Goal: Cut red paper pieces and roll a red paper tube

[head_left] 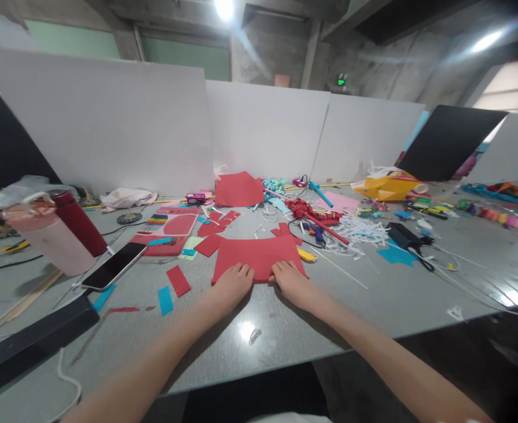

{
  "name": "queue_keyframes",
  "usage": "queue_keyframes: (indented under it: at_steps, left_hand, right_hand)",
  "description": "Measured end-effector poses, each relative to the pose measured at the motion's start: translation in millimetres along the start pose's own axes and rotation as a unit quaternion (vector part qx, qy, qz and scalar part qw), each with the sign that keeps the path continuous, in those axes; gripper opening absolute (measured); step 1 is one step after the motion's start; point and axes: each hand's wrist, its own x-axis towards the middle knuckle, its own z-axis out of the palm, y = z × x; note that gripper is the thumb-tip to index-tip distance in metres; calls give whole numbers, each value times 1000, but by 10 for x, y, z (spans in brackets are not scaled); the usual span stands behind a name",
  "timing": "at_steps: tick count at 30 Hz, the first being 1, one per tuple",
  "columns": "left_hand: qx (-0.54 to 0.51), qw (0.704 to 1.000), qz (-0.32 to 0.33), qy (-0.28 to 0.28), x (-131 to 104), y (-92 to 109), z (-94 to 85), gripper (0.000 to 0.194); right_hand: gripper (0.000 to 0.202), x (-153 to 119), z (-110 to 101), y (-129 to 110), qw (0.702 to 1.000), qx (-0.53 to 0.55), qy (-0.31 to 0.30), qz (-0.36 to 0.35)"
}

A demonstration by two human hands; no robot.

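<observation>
A red craft sheet (pixel 259 252) lies flat in front of me, its near edge looking rolled or folded over. My left hand (pixel 236 279) has its curled fingers on that edge, left of the middle. Just to the right, my right hand (pixel 289 281) grips the same edge with bent fingers. A small gap separates the two hands. What the fingertips and thumbs do under the edge is hidden. Beside the sheet lie a small red strip (pixel 178 281), a blue strip (pixel 165 300) and a yellow tool (pixel 307 255), partly covered by the sheet.
Left stand a pink bottle (pixel 56 238) and a red flask (pixel 80 223), near a phone (pixel 115 266) and a black box (pixel 39 338). Behind are another red sheet (pixel 239 189), a red-wrapped stick (pixel 327 227) and white paper shreds (pixel 365 232). White panels (pixel 268 126) bound the back.
</observation>
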Motion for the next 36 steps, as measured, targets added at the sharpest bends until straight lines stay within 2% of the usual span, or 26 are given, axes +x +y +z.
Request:
queue_keyframes:
  at_steps: [17,26,36]
  left_hand:
    - [-46,999,-27,12,36,39,52,22]
    - [-38,998,-42,15,35,97,-23,26]
    - [-44,998,-51,19,81,111,61,23]
  right_hand:
    - [9,-4,21,21,998,-48,11,-35]
    - [9,-8,-47,-40,997,-67,10,-34]
    - [8,11,18,-9,997,-72,12,-37]
